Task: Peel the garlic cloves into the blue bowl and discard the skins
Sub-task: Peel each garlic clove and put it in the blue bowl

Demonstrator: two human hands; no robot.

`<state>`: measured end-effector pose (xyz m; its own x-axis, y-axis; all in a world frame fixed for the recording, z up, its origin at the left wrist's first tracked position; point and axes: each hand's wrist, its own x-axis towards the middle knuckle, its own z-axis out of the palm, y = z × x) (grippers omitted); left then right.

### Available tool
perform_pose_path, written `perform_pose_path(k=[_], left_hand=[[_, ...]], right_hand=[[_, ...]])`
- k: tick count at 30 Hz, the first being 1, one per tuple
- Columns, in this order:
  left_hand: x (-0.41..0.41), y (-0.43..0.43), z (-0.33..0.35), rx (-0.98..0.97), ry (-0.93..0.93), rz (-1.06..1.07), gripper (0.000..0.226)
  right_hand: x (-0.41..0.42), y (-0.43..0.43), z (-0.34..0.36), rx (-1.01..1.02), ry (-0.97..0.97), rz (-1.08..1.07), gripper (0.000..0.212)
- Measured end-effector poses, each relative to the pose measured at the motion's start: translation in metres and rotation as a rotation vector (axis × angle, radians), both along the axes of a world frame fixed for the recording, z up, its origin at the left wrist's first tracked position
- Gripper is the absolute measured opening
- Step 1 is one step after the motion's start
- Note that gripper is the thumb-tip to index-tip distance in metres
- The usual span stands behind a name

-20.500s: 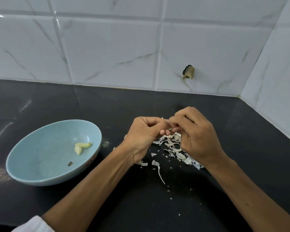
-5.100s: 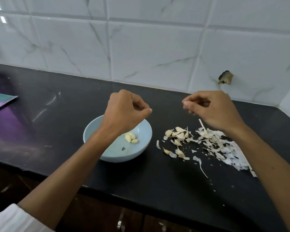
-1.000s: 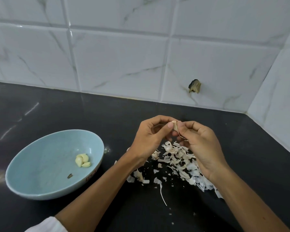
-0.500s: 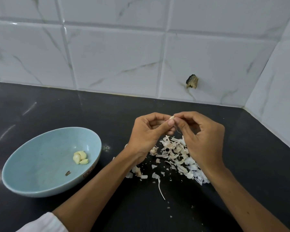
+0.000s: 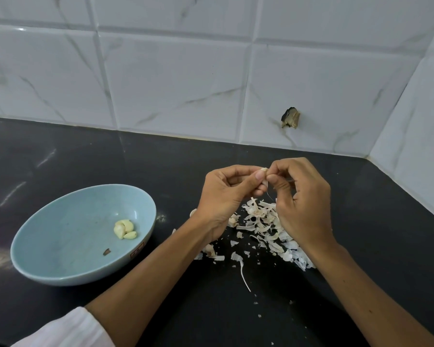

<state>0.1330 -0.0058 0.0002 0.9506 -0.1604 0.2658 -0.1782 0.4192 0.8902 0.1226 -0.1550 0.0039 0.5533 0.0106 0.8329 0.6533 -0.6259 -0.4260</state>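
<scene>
Black bench [image 5: 85, 151], bounded at its far edge by a white tiled wall [image 5: 173, 83] that turns toward the viewer at the far right corner. The blue bowl [image 5: 48, 271] stands on the left part of the bench, well apart from both hands. The left hand [image 5: 223, 194] and the right hand [image 5: 303, 204] meet above the bench's middle, fingertips touching. Beneath them, toward the right, lies a loose heap of skins [image 5: 263, 221], with stray flakes scattered toward the near edge. Three peeled cloves [image 5: 124, 229] rest together inside the bowl, near its right wall. The garlic clove [image 5: 264, 170] being worked is held over the heap: the left hand's thumb and curled fingers clamp it, and the right hand's thumb and forefinger pinch its upper tip, apparently on a flap of skin; most of the clove is hidden. A thin thread of skin [image 5: 267, 194] hangs below the pinch.

Step in hand, by judgement: stripping this clove. To do it well, the left hand should hold firm without crushing, while the right draws the skin along the clove's length, over the heap, so that scraps fall clear of the bowl
</scene>
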Motion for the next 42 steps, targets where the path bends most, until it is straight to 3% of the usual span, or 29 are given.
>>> perform_pose_path(k=[7,15,23,29,34,38,42], left_hand=[[0.002,0.003,0.000,-0.018,0.035,0.070,0.023],[0.011,0.012,0.002,-0.095,0.079,0.238,0.012],[0.010,0.009,-0.001,-0.010,0.087,0.138,0.016],[0.008,0.009,-0.001,0.039,0.070,0.104,0.017],[0.007,0.008,-0.002,0.088,0.075,0.066,0.018],[0.006,0.008,-0.002,0.121,0.070,0.003,0.019],[0.005,0.009,0.000,0.150,0.080,-0.070,0.016]], right_hand=[[-0.001,0.000,0.000,-0.078,0.032,0.060,0.014],[-0.004,-0.006,0.000,-0.234,0.072,0.136,0.023],[-0.005,-0.016,0.007,-0.039,0.151,0.065,0.010],[-0.001,-0.024,0.006,-0.206,0.174,0.080,0.003],[0.003,-0.026,0.001,-0.228,0.275,0.024,0.018],[0.003,-0.022,0.005,-0.146,0.107,0.045,0.021],[0.003,-0.023,0.005,-0.224,0.002,0.069,0.023]])
